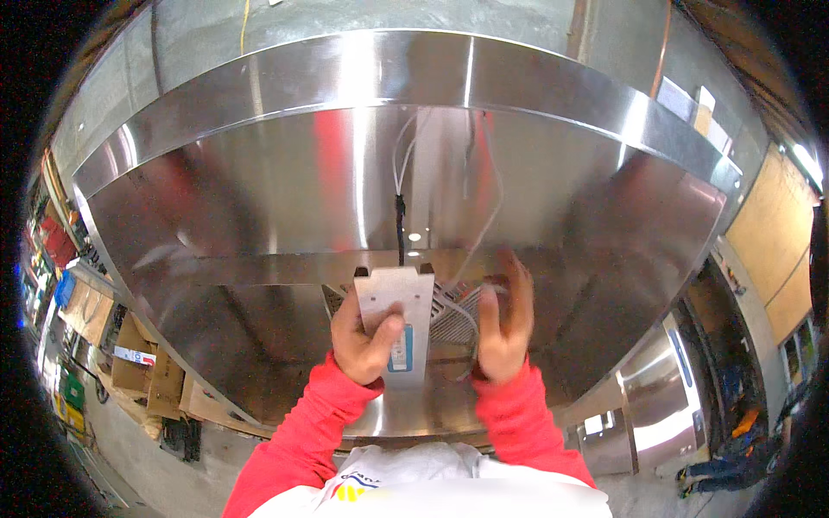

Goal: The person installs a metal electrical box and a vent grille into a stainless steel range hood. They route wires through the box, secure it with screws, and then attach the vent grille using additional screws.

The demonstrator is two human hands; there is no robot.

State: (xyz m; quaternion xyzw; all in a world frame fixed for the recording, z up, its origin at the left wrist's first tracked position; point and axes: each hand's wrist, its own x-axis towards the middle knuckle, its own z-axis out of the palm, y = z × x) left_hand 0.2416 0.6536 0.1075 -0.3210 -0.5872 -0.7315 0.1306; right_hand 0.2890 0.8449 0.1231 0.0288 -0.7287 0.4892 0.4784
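Fingers of the left hand [361, 341] are closed on a narrow metal channel [393, 298], which is held upright: the thumb is laid across its front face, while the other fingers are mostly hidden behind its left edge. Just beside the thumb tip, on the same face, a blue-edged label [400, 354] can be seen. Fingers of the right hand [505, 337] are raised to the right of the channel, well clear of it — the thumb is held apart from the rest, and the fingertips are blurred. Whether the pale wire [497, 190] hanging above them is touched cannot be told.

Above the left fingers, a dark cable [400, 229] is seen rising from the channel's upper end, with thin pale leads [398, 160] splayed from its top. Between the two sets of fingers, farther back, a slotted grille [455, 326] is partly covered by the channel and by a loop of pale cable. All around the fingers a wide stainless steel shell [259, 207] is spread — red reflections are caught on its inner walls. Well to the left of the fingers, outside the shell, an open cardboard box [164, 384] is seen.
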